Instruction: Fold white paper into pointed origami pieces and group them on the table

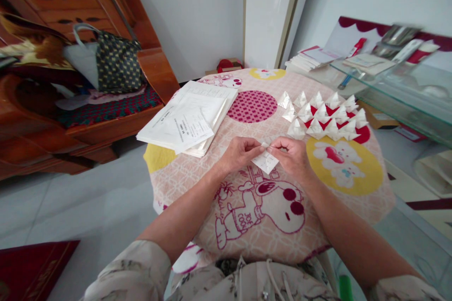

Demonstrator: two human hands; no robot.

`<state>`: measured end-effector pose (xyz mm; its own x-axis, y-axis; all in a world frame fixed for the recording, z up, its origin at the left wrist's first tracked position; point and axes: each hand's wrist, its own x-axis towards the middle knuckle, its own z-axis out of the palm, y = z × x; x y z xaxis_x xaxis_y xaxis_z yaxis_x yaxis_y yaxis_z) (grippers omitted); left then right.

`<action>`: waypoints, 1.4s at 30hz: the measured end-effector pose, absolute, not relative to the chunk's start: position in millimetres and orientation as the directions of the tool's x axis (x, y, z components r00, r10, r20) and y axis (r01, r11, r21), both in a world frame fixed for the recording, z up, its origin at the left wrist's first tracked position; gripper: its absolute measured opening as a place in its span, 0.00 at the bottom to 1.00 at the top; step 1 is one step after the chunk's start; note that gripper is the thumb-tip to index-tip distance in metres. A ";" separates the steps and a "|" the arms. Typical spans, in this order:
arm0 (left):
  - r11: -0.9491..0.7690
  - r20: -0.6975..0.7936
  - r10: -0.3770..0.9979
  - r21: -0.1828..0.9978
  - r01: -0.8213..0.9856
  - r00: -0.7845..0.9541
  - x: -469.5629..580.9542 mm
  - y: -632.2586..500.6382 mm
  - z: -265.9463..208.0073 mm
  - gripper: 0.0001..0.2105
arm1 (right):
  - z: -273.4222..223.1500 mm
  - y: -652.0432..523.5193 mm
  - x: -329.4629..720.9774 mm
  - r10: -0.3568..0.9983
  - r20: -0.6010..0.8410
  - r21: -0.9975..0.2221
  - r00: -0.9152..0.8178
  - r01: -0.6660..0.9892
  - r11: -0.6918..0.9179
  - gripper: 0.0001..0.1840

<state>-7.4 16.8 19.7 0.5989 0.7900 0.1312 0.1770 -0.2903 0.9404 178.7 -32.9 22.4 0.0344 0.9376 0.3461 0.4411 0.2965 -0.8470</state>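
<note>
A small folded piece of white paper (265, 163) is pinched between my two hands above the pink patterned tablecloth (243, 134). My left hand (242, 153) grips its upper left side with thumb and fingers. On the upper right side, the thumb and fingers of my right hand (290, 153) press together. Both sets of fingertips nearly meet at the paper's top edge and cover part of it. Beyond my right hand stand several folded white paper pieces with pointed tips (321, 115), set in rows. To the left lies a stack of printed paper sheets (183, 115).
A glass shelf (399, 84) with a metal container (397, 40) and a red marker (358, 47) borders the table's right side. At the left, a wooden bench (155, 73) holds a patterned bag (118, 61). A white wall (183, 9) rises behind.
</note>
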 end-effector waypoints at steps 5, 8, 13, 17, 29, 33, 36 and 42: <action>-0.362 0.179 0.792 0.908 0.212 0.584 -4.6 14.9 18.1 0.19 | 21.4 -32.8 178.9 0.938 0.346 -0.847 0.040 0.442 0.294 0.10; -0.407 0.204 0.785 0.882 0.239 0.585 -4.4 14.5 18.7 0.21 | 20.6 -32.9 179.4 0.934 0.355 -0.846 0.039 0.440 0.303 0.11; -0.448 0.227 0.777 0.854 0.263 0.588 -3.4 13.2 19.6 0.20 | 21.0 -33.4 178.5 0.930 0.364 -0.843 0.044 0.441 0.309 0.11; -0.430 0.237 0.798 0.868 0.249 0.554 -2.9 13.6 17.9 0.20 | 20.1 -32.6 179.1 0.942 0.334 -0.867 0.039 0.406 0.290 0.11; -0.458 0.353 0.845 0.866 0.201 0.402 -13.9 15.7 18.7 0.18 | 21.9 -33.3 186.9 0.978 0.173 -0.985 0.116 0.043 0.170 0.11; -0.558 0.454 0.808 0.795 0.238 0.376 -14.1 12.8 20.2 0.18 | 18.4 -32.4 186.0 0.980 0.136 -0.991 0.143 0.031 0.133 0.14; -0.563 0.464 0.799 0.801 0.205 0.382 -14.7 13.0 19.7 0.18 | 15.9 -32.1 185.9 0.976 0.157 -0.986 0.152 0.087 0.145 0.12; -0.492 0.408 0.823 0.860 0.138 0.395 -15.8 14.1 19.3 0.19 | 13.1 -33.6 187.2 0.954 0.251 -0.961 0.164 0.161 0.225 0.09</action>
